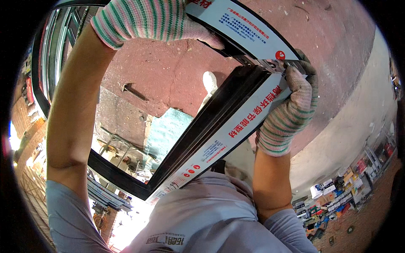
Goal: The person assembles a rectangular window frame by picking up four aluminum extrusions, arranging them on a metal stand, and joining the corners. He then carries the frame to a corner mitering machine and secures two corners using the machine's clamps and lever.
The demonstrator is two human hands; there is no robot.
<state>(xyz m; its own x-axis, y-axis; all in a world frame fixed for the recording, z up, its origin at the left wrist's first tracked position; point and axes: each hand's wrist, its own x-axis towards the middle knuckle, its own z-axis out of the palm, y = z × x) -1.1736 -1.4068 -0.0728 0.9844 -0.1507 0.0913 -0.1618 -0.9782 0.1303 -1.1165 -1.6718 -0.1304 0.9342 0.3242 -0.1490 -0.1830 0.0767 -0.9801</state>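
Note:
A large black window or door frame (190, 137), made of profiles with white printed film on their outer faces, is held up in front of my body. Its corner joint (270, 65) lies at the upper right, where bright metal shows between the two profiles. My left hand (143, 21), in a striped knit glove, is closed over the upper profile (249, 27), its thumb along the inner edge; some fingertips are hidden. In a matching, dirtier glove, my right hand (289, 114) grips the frame at the corner, thumb and fingers pressed around the profile end.
Through the frame opening I see a reddish floor (164, 67), a dark hammer-like tool (136, 91), a pale blue sheet (166, 130) and a white shoe (209, 82). Long metal profiles (55, 50) stand at the left. Boxes and mixed goods (333, 194) line the lower right.

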